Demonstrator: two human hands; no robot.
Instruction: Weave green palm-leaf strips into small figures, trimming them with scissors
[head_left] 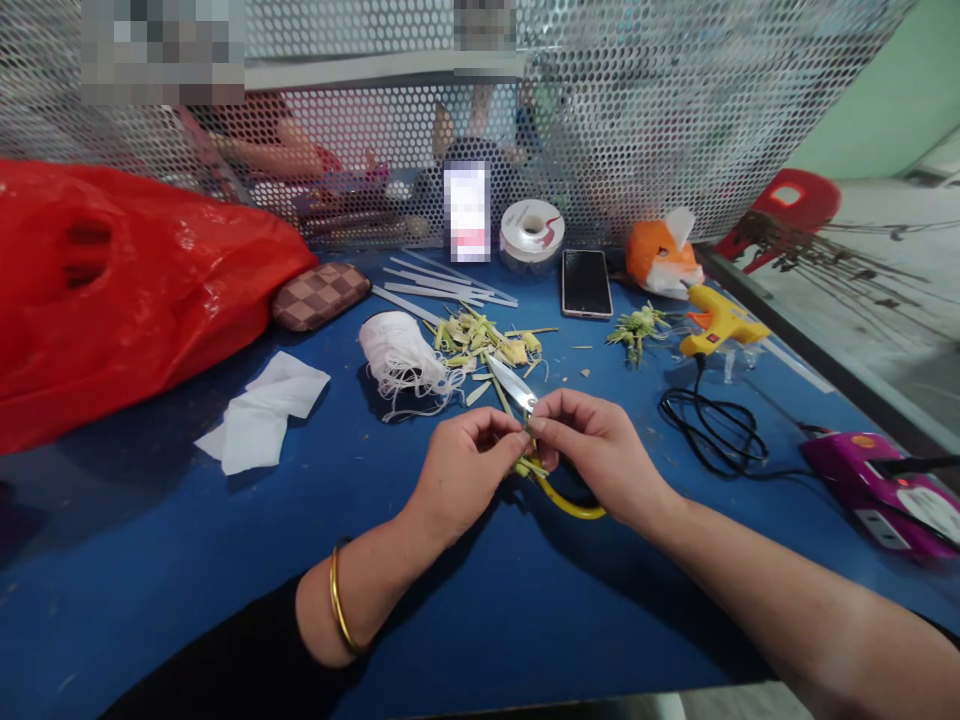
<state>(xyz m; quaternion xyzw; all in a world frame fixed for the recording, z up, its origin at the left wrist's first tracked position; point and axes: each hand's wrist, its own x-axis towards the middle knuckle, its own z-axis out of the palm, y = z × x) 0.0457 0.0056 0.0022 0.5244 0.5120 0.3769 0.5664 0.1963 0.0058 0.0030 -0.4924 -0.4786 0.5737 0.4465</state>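
Observation:
My left hand and my right hand meet over the middle of the table, thumbs and fingertips pinched together. Between them is a small piece of pale green plant strip, its ends poking out below the fingers; the rest is hidden. Under my hands lie scissors with yellow handles, blades pointing away from me. Just beyond the blades is a loose heap of yellow-green plant scraps. Left of the heap sits a bundle of white string with loose ends trailing.
A red plastic bag, checkered pouch and white tissue lie leftward. White sticks, a ribbon spool and a phone lie behind. Rightward are a yellow glue gun, its black cord and a purple power strip.

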